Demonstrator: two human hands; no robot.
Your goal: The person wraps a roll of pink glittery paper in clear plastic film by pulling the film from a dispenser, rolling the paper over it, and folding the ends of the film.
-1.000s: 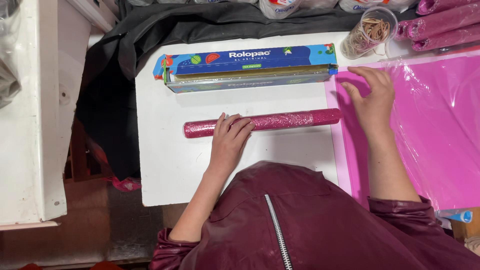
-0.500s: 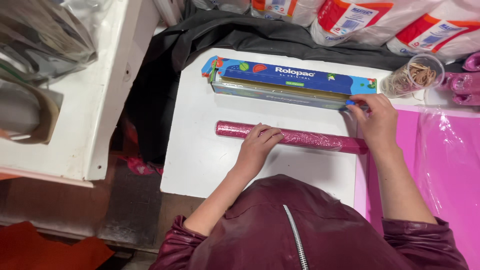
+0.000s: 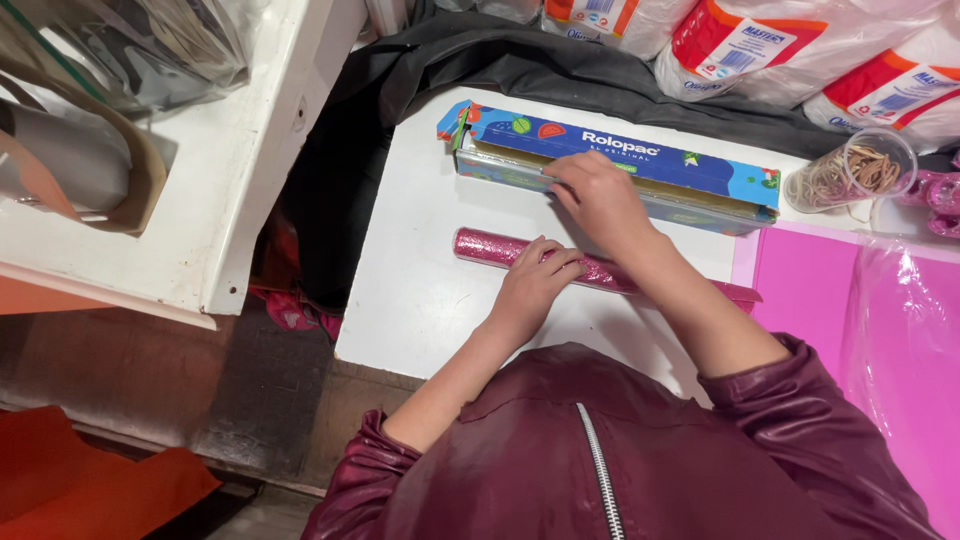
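Left hand (image 3: 533, 283) lies flat on the glittery pink roll (image 3: 490, 247) — right hand (image 3: 598, 195), fingers seemingly curled, touches the wrap box (image 3: 690, 180).

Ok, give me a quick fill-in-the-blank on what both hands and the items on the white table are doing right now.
1. The left hand rests on the glittery pink ____.
2. The right hand reaches to the long blue ____, which lies beyond the roll on the white table.
3. The clear cup at the box's right end holds rubber ____.

Missing words: roll; box; bands
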